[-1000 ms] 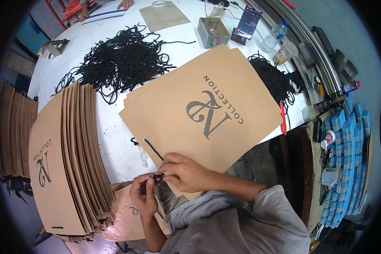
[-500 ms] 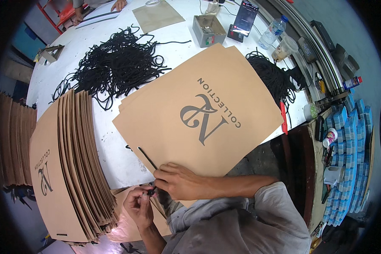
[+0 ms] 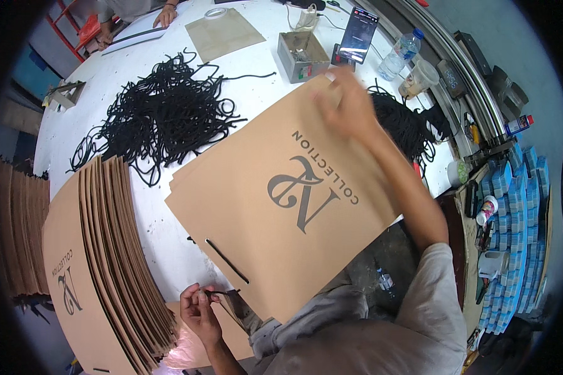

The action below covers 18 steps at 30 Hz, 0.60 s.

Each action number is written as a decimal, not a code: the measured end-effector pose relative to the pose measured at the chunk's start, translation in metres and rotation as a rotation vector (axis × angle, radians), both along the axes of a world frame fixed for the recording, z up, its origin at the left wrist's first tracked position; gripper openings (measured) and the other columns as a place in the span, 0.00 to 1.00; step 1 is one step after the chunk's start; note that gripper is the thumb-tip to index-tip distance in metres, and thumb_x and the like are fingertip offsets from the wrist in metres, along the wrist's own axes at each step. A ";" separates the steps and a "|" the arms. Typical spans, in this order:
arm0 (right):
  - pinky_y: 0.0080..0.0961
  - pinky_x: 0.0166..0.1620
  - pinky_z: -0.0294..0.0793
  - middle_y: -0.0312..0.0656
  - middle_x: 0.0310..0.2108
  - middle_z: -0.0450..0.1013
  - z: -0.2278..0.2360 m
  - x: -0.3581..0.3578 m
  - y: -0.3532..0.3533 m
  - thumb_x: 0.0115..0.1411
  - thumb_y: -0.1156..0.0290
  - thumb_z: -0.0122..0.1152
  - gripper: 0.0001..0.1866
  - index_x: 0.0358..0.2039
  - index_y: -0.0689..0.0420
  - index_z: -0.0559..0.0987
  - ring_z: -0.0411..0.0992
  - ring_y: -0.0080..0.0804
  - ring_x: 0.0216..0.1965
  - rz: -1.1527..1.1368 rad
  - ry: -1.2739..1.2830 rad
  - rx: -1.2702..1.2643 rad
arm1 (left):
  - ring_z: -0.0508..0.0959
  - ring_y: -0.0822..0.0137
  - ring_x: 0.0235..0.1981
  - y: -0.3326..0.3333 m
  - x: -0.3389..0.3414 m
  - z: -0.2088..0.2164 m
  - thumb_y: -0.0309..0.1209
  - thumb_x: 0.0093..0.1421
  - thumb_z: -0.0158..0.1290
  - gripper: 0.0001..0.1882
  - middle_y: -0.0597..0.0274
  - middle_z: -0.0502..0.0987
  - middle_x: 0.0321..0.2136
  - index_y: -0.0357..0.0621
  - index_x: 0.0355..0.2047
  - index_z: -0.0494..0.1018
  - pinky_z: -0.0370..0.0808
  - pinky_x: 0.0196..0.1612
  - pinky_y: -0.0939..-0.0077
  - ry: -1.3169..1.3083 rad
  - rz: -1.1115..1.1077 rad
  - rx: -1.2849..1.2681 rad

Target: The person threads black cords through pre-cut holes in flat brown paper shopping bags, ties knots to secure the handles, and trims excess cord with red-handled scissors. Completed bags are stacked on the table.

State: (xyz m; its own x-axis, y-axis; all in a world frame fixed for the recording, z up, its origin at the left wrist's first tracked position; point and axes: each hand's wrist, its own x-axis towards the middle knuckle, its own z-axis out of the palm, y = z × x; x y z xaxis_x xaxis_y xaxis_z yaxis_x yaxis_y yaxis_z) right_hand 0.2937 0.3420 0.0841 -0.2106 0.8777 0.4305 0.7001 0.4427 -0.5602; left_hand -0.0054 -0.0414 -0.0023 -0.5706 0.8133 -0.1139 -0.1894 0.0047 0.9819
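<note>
A flat brown paper bag [image 3: 244, 206] with dark printing lies at an angle over the table's near edge, reaching my lap. At its lower left side a black cord [image 3: 226, 261] runs straight along the paper between two holes. Just off that edge, my left hand [image 3: 199, 312] is closed, thumb against fingers, pinching a cord end. My right hand [image 3: 347, 103] is above the bag's far corner, close to the grey box; motion blurs its fingers, so I cannot tell whether it holds anything. At least one more bag shows beneath the top one.
A tangled heap of black cords [image 3: 169, 119] lies behind the bag; another cord pile [image 3: 397, 122] is at right. Stacked paper bags [image 3: 109, 262] stand at left. Beyond are a grey box [image 3: 301, 57], phone [image 3: 358, 36], water bottle [image 3: 399, 56] and another person's hand [image 3: 166, 15].
My right hand has left the cord beside my left hand and swung up to the bag's far corner. My left hand stays at the lower edge with the cord. The view has shifted slightly.
</note>
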 end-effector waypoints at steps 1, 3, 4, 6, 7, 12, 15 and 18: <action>0.43 0.56 0.73 0.56 0.51 0.74 -0.009 0.034 0.049 0.61 0.61 0.67 0.25 0.54 0.63 0.76 0.73 0.54 0.53 -0.078 -0.039 0.214 | 0.77 0.66 0.32 0.007 0.003 -0.003 0.26 0.69 0.54 0.11 0.51 0.80 0.34 0.33 0.49 0.70 0.76 0.38 0.73 -0.007 0.006 -0.006; 0.46 0.57 0.72 0.62 0.54 0.71 -0.008 0.080 0.115 0.61 0.57 0.67 0.30 0.58 0.64 0.74 0.72 0.58 0.55 -0.328 -0.185 0.317 | 0.78 0.66 0.33 0.014 0.007 -0.009 0.27 0.70 0.54 0.12 0.53 0.79 0.34 0.33 0.50 0.70 0.76 0.37 0.74 -0.010 0.000 -0.019; 0.47 0.58 0.71 0.63 0.56 0.69 -0.007 0.094 0.138 0.61 0.55 0.66 0.33 0.60 0.63 0.73 0.70 0.60 0.56 -0.381 -0.230 0.330 | 0.78 0.67 0.33 0.016 0.007 -0.012 0.27 0.70 0.54 0.13 0.53 0.79 0.33 0.33 0.51 0.70 0.76 0.37 0.75 -0.010 0.001 -0.027; 0.49 0.60 0.70 0.66 0.60 0.65 -0.007 0.111 0.170 0.61 0.50 0.65 0.37 0.64 0.61 0.70 0.67 0.63 0.59 -0.490 -0.314 0.346 | 0.78 0.67 0.34 0.018 0.007 -0.011 0.27 0.69 0.54 0.13 0.54 0.79 0.33 0.33 0.50 0.70 0.76 0.36 0.76 0.035 -0.004 -0.072; 0.50 0.61 0.69 0.66 0.62 0.62 -0.010 0.112 0.180 0.62 0.48 0.63 0.38 0.65 0.59 0.69 0.65 0.64 0.61 -0.517 -0.334 0.341 | 0.79 0.68 0.34 0.019 0.007 -0.012 0.27 0.69 0.54 0.13 0.54 0.79 0.33 0.33 0.50 0.70 0.76 0.35 0.76 0.057 -0.005 -0.096; 0.53 0.65 0.65 0.69 0.69 0.51 -0.018 0.107 0.210 0.62 0.37 0.56 0.43 0.70 0.49 0.65 0.57 0.68 0.67 -0.610 -0.356 0.273 | 0.79 0.68 0.34 0.019 0.006 -0.018 0.27 0.70 0.54 0.11 0.54 0.79 0.32 0.33 0.48 0.70 0.77 0.34 0.76 0.073 0.040 -0.153; 0.53 0.67 0.63 0.69 0.71 0.48 -0.022 0.110 0.220 0.62 0.32 0.53 0.44 0.71 0.45 0.64 0.55 0.68 0.69 -0.630 -0.354 0.241 | 0.80 0.67 0.34 0.021 0.007 -0.017 0.27 0.70 0.53 0.11 0.55 0.79 0.32 0.34 0.48 0.70 0.77 0.34 0.76 0.084 0.036 -0.181; 0.53 0.67 0.62 0.69 0.71 0.49 -0.022 0.109 0.218 0.62 0.34 0.54 0.43 0.70 0.47 0.65 0.56 0.69 0.68 -0.625 -0.326 0.252 | 0.81 0.67 0.35 0.022 0.009 -0.019 0.27 0.71 0.53 0.10 0.56 0.79 0.31 0.34 0.48 0.70 0.77 0.33 0.76 0.080 0.039 -0.172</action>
State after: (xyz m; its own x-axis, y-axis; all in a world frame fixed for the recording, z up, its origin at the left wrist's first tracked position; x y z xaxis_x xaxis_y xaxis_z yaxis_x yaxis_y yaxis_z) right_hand 0.4024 0.5598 0.0626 0.1433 0.7587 0.6354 0.9766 -0.0044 -0.2151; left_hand 0.0033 -0.0190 -0.0211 -0.6140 0.7630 -0.2022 -0.1143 0.1674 0.9792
